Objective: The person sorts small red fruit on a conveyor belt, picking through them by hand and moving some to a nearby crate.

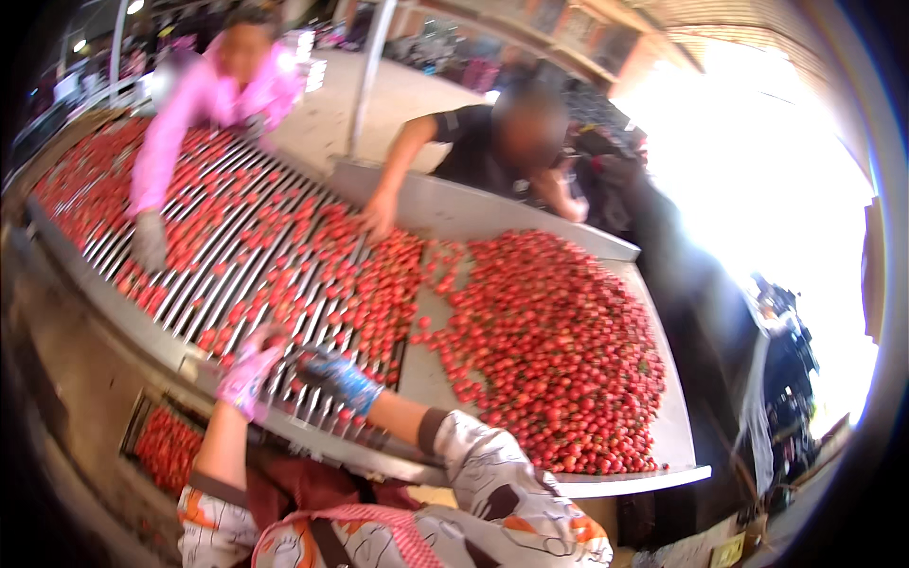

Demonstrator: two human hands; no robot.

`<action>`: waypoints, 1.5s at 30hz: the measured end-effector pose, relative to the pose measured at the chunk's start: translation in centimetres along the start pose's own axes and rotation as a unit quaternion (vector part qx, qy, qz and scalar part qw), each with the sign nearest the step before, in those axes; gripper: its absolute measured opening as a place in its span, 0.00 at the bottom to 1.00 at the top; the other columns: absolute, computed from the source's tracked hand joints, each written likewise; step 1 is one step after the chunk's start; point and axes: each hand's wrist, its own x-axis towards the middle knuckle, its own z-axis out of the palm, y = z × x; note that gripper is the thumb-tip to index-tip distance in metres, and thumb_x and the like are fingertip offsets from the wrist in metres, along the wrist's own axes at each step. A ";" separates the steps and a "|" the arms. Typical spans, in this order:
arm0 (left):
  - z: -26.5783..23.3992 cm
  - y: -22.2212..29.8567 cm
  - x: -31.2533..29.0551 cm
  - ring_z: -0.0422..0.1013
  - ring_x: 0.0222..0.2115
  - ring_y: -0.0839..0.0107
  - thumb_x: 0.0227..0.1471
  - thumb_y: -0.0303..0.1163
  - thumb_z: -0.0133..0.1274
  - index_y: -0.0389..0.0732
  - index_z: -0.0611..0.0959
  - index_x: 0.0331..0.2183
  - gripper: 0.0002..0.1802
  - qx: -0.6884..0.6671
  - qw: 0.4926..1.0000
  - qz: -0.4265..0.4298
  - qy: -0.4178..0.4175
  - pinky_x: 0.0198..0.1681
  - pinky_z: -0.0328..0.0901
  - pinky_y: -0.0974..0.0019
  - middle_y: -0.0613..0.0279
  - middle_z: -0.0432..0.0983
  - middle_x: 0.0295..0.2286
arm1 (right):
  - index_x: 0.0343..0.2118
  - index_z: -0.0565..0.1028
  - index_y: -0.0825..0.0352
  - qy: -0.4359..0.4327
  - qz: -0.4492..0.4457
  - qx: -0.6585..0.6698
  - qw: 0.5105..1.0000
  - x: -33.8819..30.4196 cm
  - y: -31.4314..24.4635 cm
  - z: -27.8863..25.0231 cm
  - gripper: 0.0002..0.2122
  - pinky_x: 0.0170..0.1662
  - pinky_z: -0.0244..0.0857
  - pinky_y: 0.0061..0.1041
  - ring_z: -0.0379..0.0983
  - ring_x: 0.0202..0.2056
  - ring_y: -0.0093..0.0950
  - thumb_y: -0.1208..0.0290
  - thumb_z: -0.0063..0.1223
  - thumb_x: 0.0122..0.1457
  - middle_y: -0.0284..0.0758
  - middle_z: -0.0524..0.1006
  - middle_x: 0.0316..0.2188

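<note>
My left hand, in a pink patterned glove, reaches over the near edge of a metal roller conveyor. Its fingers stretch out low over the rollers, beside some small round red fruits. Close to its right, my right hand wears a blue glove with dark grey fingers. These fingers extend leftward over the rollers, and I see nothing held in them. Slight blur hides whether either hand touches a fruit. More red fruits lie thickly on the rollers ahead and to the right of my hands.
A large heap of red fruits covers the metal tray at the right. Below the conveyor, a dark crate holds red fruits. Across from me, a person in pink and a person in black reach over the rollers.
</note>
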 end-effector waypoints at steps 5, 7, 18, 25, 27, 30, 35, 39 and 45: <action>1.7 2.4 0.2 0.65 0.30 0.83 0.45 0.24 0.52 0.42 0.73 0.46 0.22 -0.026 0.999 -0.005 -0.041 0.35 0.61 0.79 0.73 0.69 0.32 | 0.56 0.60 0.67 0.003 -0.043 0.017 0.999 -2.2 -4.1 2.1 0.28 0.51 0.65 0.40 0.71 0.44 0.37 0.80 0.53 0.51 0.37 0.71 0.43; 2.2 2.6 0.2 0.65 0.31 0.83 0.45 0.22 0.52 0.42 0.73 0.46 0.22 0.035 0.998 -0.043 -0.021 0.35 0.62 0.79 0.72 0.69 0.32 | 0.57 0.60 0.64 0.011 -0.036 0.013 0.999 -2.2 -3.7 1.9 0.26 0.49 0.67 0.36 0.71 0.44 0.35 0.79 0.52 0.53 0.37 0.70 0.44; 2.5 3.1 -1.7 0.66 0.26 0.87 0.50 0.28 0.53 0.42 0.74 0.45 0.18 -0.070 0.995 -0.068 -0.005 0.26 0.60 0.82 0.71 0.74 0.35 | 0.48 0.67 0.69 0.056 0.152 -0.110 0.981 -3.7 -0.4 -2.3 0.19 0.32 0.73 0.33 0.76 0.31 0.35 0.61 0.49 0.59 0.43 0.76 0.32; -0.2 3.3 -6.4 0.66 0.22 0.84 0.51 0.37 0.55 0.38 0.74 0.43 0.19 -0.304 0.947 -0.044 0.092 0.24 0.61 0.85 0.65 0.74 0.33 | 0.48 0.67 0.69 0.111 0.243 -0.229 0.936 -4.8 -0.6 -7.5 0.19 0.31 0.74 0.33 0.76 0.30 0.35 0.61 0.50 0.58 0.43 0.75 0.32; -2.0 2.4 -9.4 0.67 0.25 0.80 0.52 0.41 0.53 0.37 0.73 0.41 0.20 -0.282 0.948 -0.036 0.142 0.25 0.62 0.82 0.61 0.72 0.30 | 0.51 0.65 0.69 0.108 0.152 -0.248 0.951 -5.4 -0.8 -7.1 0.21 0.33 0.74 0.32 0.76 0.31 0.33 0.63 0.50 0.59 0.41 0.75 0.33; -7.3 -2.0 -13.5 0.66 0.23 0.75 0.54 0.47 0.49 0.38 0.73 0.40 0.22 -0.352 0.882 -0.093 0.301 0.21 0.60 0.78 0.61 0.72 0.28 | 0.56 0.60 0.68 0.167 0.007 -0.216 0.962 -4.0 0.1 -8.4 0.24 0.35 0.73 0.28 0.75 0.34 0.30 0.67 0.50 0.59 0.38 0.74 0.34; -11.3 -4.9 -18.2 0.67 0.20 0.81 0.53 0.43 0.52 0.42 0.76 0.39 0.17 -0.333 0.838 -0.132 0.411 0.15 0.61 0.82 0.62 0.76 0.31 | 0.47 0.71 0.68 0.234 -0.160 -0.452 0.846 -0.2 -2.4 -12.2 0.15 0.40 0.68 0.26 0.75 0.36 0.28 0.74 0.50 0.56 0.38 0.77 0.35; -15.4 -9.4 -23.5 0.70 0.21 0.82 0.53 0.40 0.52 0.44 0.77 0.40 0.14 -0.372 0.803 -0.142 0.443 0.17 0.64 0.82 0.66 0.77 0.31 | 0.41 0.76 0.65 0.309 -0.186 -0.563 0.743 4.0 -5.8 -11.0 0.13 0.44 0.66 0.31 0.73 0.39 0.38 0.76 0.48 0.51 0.42 0.76 0.36; -15.6 -11.9 -26.5 0.71 0.25 0.76 0.54 0.33 0.50 0.41 0.76 0.35 0.08 -0.462 0.779 -0.104 0.411 0.21 0.67 0.81 0.65 0.75 0.29 | 0.40 0.74 0.65 0.177 -0.073 -0.821 0.538 8.6 -8.8 -13.7 0.13 0.44 0.65 0.37 0.70 0.43 0.43 0.76 0.44 0.51 0.45 0.73 0.40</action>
